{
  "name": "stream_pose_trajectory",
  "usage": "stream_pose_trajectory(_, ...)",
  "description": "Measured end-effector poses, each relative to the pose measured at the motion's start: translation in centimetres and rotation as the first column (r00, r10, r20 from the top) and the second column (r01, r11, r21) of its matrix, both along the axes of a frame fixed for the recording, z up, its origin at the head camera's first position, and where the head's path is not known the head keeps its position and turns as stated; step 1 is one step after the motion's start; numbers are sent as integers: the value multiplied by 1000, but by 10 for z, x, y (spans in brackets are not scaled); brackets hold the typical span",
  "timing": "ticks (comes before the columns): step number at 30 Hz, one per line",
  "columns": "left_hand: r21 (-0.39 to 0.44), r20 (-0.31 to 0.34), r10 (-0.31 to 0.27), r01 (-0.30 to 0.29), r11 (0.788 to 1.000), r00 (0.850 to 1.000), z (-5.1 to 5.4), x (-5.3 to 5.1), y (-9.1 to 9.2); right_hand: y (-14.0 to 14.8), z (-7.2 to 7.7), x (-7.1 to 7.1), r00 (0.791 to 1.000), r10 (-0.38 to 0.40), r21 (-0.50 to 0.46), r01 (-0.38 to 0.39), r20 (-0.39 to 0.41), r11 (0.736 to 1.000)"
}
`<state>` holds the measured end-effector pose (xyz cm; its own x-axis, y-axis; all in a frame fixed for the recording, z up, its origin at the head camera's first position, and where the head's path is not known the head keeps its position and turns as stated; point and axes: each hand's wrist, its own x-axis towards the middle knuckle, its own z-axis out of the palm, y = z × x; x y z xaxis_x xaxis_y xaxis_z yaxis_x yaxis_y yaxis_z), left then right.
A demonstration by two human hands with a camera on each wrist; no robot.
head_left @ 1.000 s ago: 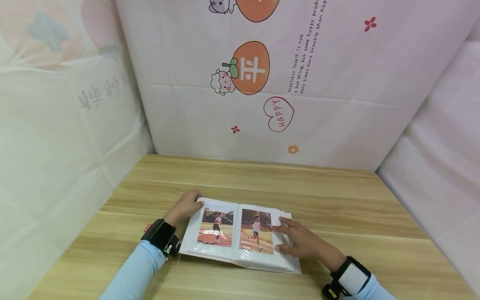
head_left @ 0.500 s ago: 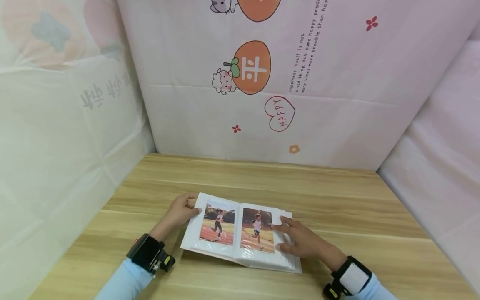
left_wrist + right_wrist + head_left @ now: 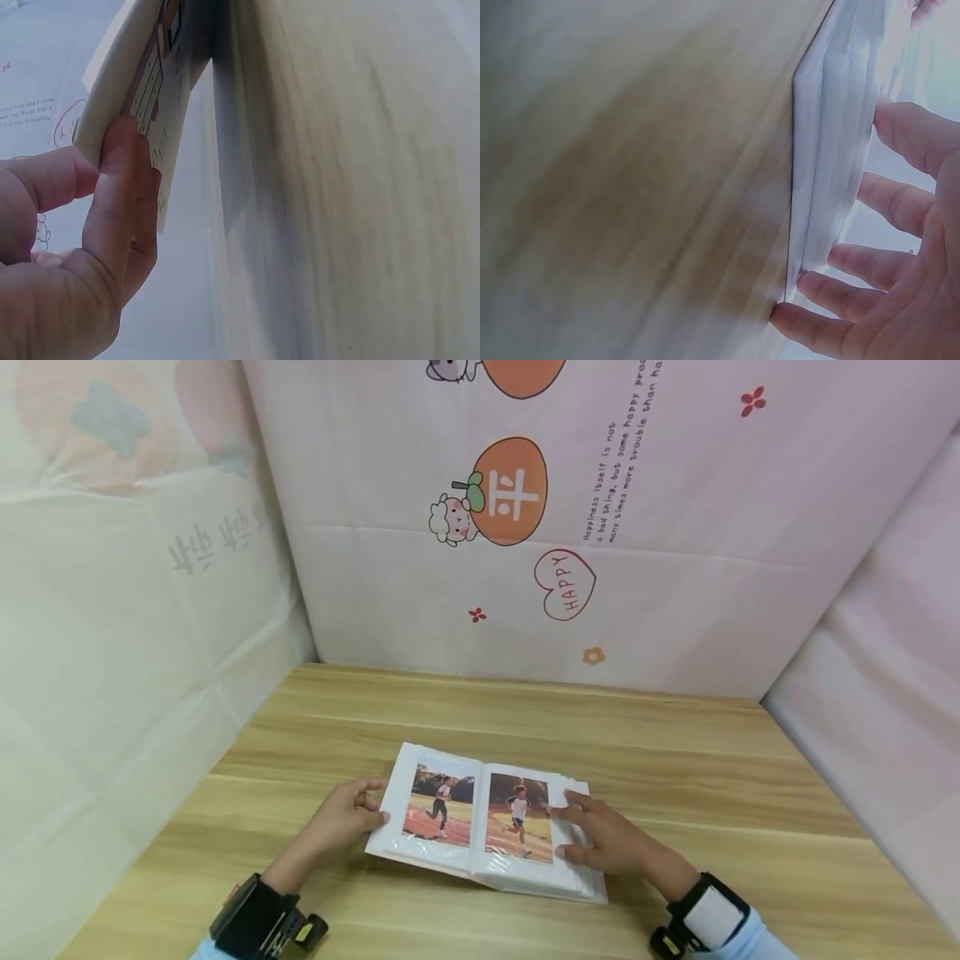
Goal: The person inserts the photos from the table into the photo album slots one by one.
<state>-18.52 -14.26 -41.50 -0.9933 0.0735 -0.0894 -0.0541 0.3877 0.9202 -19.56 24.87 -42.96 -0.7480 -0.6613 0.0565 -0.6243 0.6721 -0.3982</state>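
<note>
A photo album (image 3: 480,852) lies spread on the wooden table, a picture of a runner on each facing page: the left photo (image 3: 440,807) and the right photo (image 3: 519,818). At its left edge my left hand (image 3: 341,818) pinches the cover, thumb on top and fingers beneath. That side is tilted up off the table; in the left wrist view the printed outer cover (image 3: 154,90) shows. My right hand (image 3: 611,839) rests on the right page with spread fingers. In the right wrist view its fingertips touch the edges of the stacked pages (image 3: 840,150).
The wooden table (image 3: 525,714) reaches back to a white cloth wall (image 3: 660,627) printed with cartoon fruit and lettering. White cloth also hangs at the left side (image 3: 150,677) and the right side (image 3: 892,693).
My left hand has slid down the album's left edge toward me and keeps its pinch. The album's left side is raised a little more. My right hand stays about where it was.
</note>
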Motion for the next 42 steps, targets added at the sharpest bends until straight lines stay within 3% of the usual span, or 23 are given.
stream_pose_trajectory(10, 9, -19, -14, 14, 1000, 1000, 2, 2, 0, 1, -1, 0, 1000, -6, -12, 6, 9, 1000)
stream_pose_trajectory(15, 105, -67, -67, 74, 992, 995, 6, 5, 2, 2, -3, 1, 1000, -20, -13, 20, 10, 1000)
stream_pose_trajectory(18, 179, -143, -151, 176, 968, 978, 10, 10, 5, 4, -3, 4, 999, -32, -16, 32, 3, 999)
stream_pose_trajectory(22, 227, -236, -261, 314, 922, 936, 16, 18, 11, 8, 0, 9, 999, -35, -14, 35, -6, 999)
stream_pose_trajectory(25, 220, -277, -303, 367, 904, 912, 18, 22, 16, 11, 2, 12, 999, -43, 7, 43, 9, 999)
stream_pose_trajectory(29, 187, -312, -309, 377, 907, 898, 19, 25, 21, 16, 7, 14, 994, -77, 36, 75, 77, 997)
stream_pose_trajectory(42, 185, -364, -255, 338, 923, 896, 19, 29, 39, 19, 14, 18, 979, -78, 73, 65, 191, 995)
